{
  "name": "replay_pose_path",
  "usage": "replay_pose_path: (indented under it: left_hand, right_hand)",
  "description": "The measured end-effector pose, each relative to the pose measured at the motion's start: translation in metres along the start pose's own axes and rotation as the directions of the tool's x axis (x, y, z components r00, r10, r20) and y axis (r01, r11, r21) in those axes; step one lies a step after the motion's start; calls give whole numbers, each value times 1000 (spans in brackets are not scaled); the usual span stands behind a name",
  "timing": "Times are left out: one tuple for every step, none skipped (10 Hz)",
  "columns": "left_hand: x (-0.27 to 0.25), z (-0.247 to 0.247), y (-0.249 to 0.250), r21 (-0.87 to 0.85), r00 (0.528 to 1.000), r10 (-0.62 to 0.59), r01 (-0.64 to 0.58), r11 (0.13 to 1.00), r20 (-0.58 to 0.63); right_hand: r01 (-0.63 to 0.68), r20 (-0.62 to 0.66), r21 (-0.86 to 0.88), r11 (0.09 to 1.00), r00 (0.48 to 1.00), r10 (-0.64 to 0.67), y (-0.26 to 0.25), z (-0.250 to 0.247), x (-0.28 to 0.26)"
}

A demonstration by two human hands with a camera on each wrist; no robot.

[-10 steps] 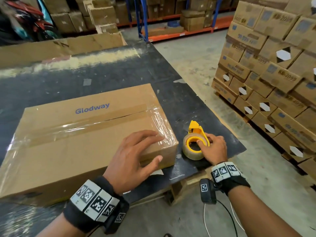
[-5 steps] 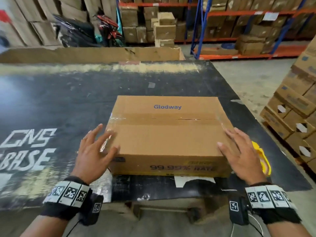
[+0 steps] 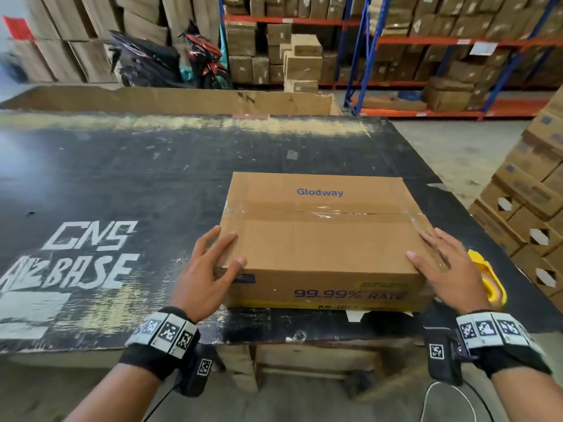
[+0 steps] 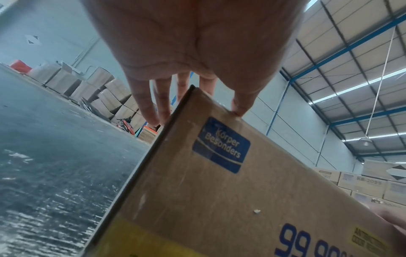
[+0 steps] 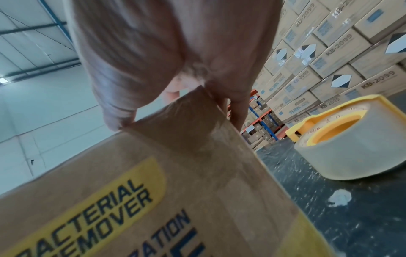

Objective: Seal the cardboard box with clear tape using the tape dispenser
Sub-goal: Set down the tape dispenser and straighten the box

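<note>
A brown cardboard box (image 3: pixel 320 239) marked "Glodway" lies on the black table (image 3: pixel 152 178), with clear tape (image 3: pixel 323 213) along its centre seam and down both ends. My left hand (image 3: pixel 207 269) straddles its near left corner, thumb on top and straight fingers down the side; the left wrist view shows that hand (image 4: pixel 197 43) on the box (image 4: pixel 219 191). My right hand (image 3: pixel 447 269) mirrors it at the near right corner and appears in the right wrist view (image 5: pixel 164 52) on the box (image 5: pixel 153 173). The yellow tape dispenser (image 3: pixel 490 278) (image 5: pixel 356 139) lies on the table just right of that hand, untouched.
Stacked cartons (image 3: pixel 533 208) rise on the floor close to the table's right side. A long cardboard wall (image 3: pixel 182 99) runs along the table's far edge. Shelving racks (image 3: pixel 426 41) and a motorbike (image 3: pixel 170 62) stand behind. White lettering (image 3: pixel 76 260) marks the table's left part.
My right hand left the tape dispenser and went to the box's right corner. My left hand moved off the top to the left corner. The box now sits square to me.
</note>
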State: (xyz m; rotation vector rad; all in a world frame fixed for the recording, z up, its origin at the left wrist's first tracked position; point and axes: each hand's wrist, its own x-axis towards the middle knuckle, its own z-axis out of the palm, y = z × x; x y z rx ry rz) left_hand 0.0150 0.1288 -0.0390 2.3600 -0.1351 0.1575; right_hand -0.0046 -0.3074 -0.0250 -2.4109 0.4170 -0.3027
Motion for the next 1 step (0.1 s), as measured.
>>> replay_pose_path:
  left_hand:
    - [-6, -10, -9, -55, 999, -1, -2, 998, -50]
  right_hand:
    - [-8, -35, 61, 998, 999, 11, 1, -13, -11]
